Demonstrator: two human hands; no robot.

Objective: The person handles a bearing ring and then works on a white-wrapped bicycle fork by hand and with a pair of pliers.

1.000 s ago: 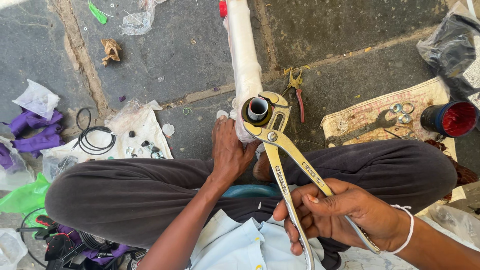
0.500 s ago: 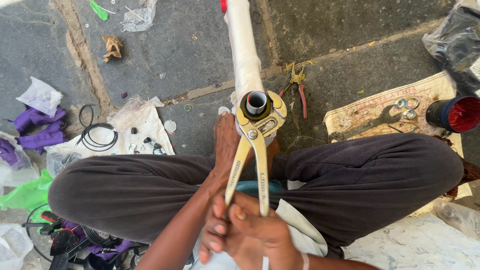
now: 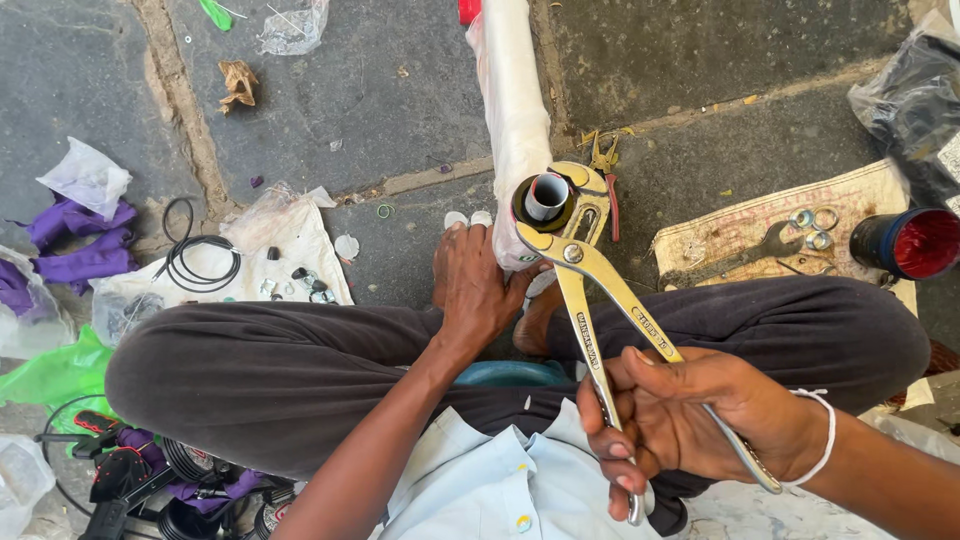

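1. Swung rightward since half a second ago: pliers handles (image 3: 640,340), right hand (image 3: 690,420) with them.
2. Left hand (image 3: 478,285) wrapped around white pipe (image 3: 515,120), centre.
3. Pliers jaws clamped on pipe's near-end fitting (image 3: 547,197); right hand closed around handles, near right.

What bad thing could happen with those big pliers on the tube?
The pliers grip only the tube's round end ring, so they might slip off. The left hand steadies the wrapped tube right beside the jaws and could get pinched. The right hand squeezes both handles, so a slip could jerk it.
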